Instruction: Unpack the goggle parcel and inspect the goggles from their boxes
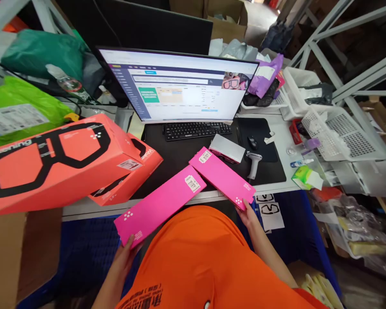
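My left hand point(126, 254) is closed on the near left end of a long pink box point(161, 206) with a white barcode label at its far end. A second pink box point(221, 178), also labelled, is gripped at its near right corner by my right hand point(247, 213). The far ends of the two boxes meet or overlap near the desk's front edge. Just behind the second box lies a small silver-white box point(227, 148). A barcode scanner point(254, 165) rests to the right of it on the black mat.
Two large coral boxes point(73, 159) with black frame graphics are stacked at the left. A lit monitor point(180, 88) stands behind the keyboard point(197, 130). The mouse point(252, 142) lies on the mat. White plastic baskets point(344, 133) line the right side; a green plastic parcel point(25, 109) sits at the left.
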Available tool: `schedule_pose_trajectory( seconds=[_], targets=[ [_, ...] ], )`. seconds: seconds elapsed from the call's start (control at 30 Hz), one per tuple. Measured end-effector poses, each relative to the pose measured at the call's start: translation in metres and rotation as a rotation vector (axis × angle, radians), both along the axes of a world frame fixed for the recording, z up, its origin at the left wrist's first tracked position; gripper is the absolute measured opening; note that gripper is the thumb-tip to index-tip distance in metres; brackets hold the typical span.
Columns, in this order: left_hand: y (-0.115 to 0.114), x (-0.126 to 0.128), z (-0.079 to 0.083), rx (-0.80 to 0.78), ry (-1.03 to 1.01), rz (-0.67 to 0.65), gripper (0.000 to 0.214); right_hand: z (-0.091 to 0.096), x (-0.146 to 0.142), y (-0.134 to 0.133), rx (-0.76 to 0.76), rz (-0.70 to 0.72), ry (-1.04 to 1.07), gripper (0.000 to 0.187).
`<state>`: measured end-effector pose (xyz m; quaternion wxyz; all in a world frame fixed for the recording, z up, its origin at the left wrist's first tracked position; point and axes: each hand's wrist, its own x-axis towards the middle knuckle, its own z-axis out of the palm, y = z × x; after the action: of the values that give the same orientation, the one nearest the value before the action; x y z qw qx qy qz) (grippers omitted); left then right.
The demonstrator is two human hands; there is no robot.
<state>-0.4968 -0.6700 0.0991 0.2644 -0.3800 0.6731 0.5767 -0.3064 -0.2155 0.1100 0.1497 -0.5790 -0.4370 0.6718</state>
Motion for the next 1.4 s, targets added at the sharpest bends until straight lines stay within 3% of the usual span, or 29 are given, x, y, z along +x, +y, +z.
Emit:
schedule_pose_trajectory(
  seconds=[0.13, 0.3, 0.4, 0.47, 0.57, 0.63, 0.7, 0.77, 0.83, 0.93, 1.07, 1.13, 1.2, 1.27, 1.4],
  targets=[
    [-0.008, 0.003, 0.0, 0.046, 0.068, -0.044, 0.04, 0.028, 0.005, 0.001, 0.03, 0.022, 0.064, 0.056],
    [-0.005, -0.005, 0.007, -0.011, 0.105, -0.109, 0.044, 0.093, 0.021, 0.023, 0.258, -0.024, 0.107, 0.057],
    [0.011, -0.021, 0.009, -0.018, 0.153, -0.175, 0.044, 0.135, 0.03, 0.043, 0.457, -0.065, 0.08, 0.055],
    [0.034, -0.037, 0.009, 0.02, 0.183, -0.263, 0.044, 0.155, 0.033, 0.054, 0.509, -0.079, 0.114, 0.054],
    [0.085, -0.069, 0.008, 0.042, 0.194, -0.529, 0.042, 0.166, 0.028, 0.059, 0.482, -0.045, 0.192, 0.05],
    [0.117, -0.091, 0.007, 0.023, 0.23, -0.602, 0.04, 0.163, 0.018, 0.055, 0.455, -0.023, 0.206, 0.047],
    [0.137, -0.108, 0.009, -0.033, 0.277, -0.66, 0.04, 0.16, 0.003, 0.046, 0.442, -0.027, 0.205, 0.047],
    [0.142, -0.117, 0.015, -0.115, 0.35, -0.701, 0.052, 0.162, -0.013, 0.035, 0.442, -0.006, 0.199, 0.049],
    [0.14, -0.116, 0.028, -0.239, 0.529, -0.772, 0.078, 0.171, -0.029, 0.024, 0.452, 0.057, 0.194, 0.053],
    [0.147, -0.097, 0.062, -0.389, 1.006, -0.968, 0.112, 0.198, -0.052, 0.005, 0.489, 0.171, 0.168, 0.062],
    [0.196, -0.063, 0.131, -0.298, 1.601, -1.064, 0.142, 0.242, -0.083, -0.036, 0.695, 0.38, 0.088, 0.066],
    [0.227, -0.054, 0.166, -0.223, 1.848, -0.948, 0.146, 0.262, -0.099, -0.061, 0.88, 0.531, 0.052, 0.061],
    [0.247, -0.052, 0.196, -0.178, 1.93, -0.802, 0.147, 0.278, -0.111, -0.08, 1.052, 0.683, 0.031, 0.056],
    [0.252, -0.056, 0.216, -0.166, 1.932, -0.68, 0.146, 0.29, -0.121, -0.088, 1.137, 0.824, 0.063, 0.054],
    [0.237, -0.068, 0.229, -0.101, 1.831, -0.67, 0.152, 0.302, -0.135, -0.074, 1.1, 1.001, 0.247, 0.036]
  ],
)
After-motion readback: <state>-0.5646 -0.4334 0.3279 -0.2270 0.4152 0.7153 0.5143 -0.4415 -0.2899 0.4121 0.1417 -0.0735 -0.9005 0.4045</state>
